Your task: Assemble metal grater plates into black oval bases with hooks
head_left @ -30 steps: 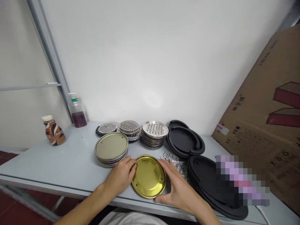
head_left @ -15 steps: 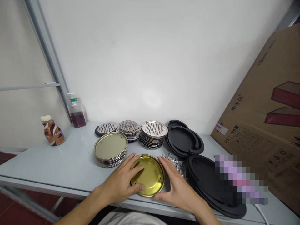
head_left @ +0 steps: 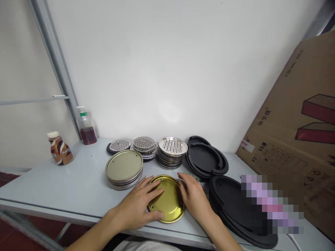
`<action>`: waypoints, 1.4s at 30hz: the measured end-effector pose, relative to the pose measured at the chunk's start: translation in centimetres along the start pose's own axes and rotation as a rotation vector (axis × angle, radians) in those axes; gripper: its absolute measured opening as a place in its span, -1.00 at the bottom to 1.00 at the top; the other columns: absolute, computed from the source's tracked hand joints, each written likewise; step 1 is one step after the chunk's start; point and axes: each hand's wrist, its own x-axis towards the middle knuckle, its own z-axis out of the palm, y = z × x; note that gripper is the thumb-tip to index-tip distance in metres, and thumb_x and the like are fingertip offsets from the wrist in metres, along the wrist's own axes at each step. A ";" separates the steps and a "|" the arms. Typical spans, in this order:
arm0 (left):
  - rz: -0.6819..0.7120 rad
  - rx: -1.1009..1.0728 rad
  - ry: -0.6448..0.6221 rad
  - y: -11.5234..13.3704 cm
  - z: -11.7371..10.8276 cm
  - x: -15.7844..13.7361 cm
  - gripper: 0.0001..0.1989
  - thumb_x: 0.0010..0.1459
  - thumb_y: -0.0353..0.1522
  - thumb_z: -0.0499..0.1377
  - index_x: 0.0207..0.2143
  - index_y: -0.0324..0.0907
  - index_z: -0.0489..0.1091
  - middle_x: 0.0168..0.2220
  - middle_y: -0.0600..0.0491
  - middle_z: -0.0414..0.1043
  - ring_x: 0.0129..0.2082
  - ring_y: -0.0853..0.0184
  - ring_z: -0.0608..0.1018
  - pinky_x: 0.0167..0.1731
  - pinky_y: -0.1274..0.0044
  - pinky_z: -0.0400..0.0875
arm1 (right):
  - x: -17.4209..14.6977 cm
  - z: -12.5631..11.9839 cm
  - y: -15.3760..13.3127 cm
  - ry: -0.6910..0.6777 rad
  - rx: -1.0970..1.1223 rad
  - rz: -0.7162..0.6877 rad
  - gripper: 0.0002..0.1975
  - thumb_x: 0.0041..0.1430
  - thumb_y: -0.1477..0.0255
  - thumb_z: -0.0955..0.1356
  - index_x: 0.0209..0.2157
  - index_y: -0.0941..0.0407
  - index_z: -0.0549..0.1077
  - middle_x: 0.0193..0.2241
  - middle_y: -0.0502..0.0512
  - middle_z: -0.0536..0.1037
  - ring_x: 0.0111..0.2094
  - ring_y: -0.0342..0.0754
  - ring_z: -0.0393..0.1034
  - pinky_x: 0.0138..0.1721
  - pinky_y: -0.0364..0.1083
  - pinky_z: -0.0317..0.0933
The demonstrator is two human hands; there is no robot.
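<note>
gold lid lies on the counter, lid stack at its ten o'clock; left hand spread over nine o'clock, right hand at three, grip unclear. probably light, stiff, slippery; best held by opposite rims.

Backed by a glare-spotted white wall, furnished with a pale gray table, floored in dark red tile.

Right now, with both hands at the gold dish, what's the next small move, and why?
I'd probably reach the right hand to the small metal pieces, the left hand steadying the gold dish: the left is spread over the dish's left side, while the right sits at its right rim, close to those pieces.
</note>
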 end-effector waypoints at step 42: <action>-0.508 0.274 0.374 -7.4 -9.6 9.7 -0.70 0.18 -0.22 0.25 -0.12 -0.23 0.46 -0.08 -0.18 0.49 -0.07 0.03 0.53 -0.07 0.36 0.37 | -1.2 -2.2 -2.6 -0.406 -0.005 -0.017 -0.35 0.00 0.02 0.46 0.08 0.07 0.51 0.15 0.31 0.44 0.24 0.31 0.20 0.29 0.41 -0.20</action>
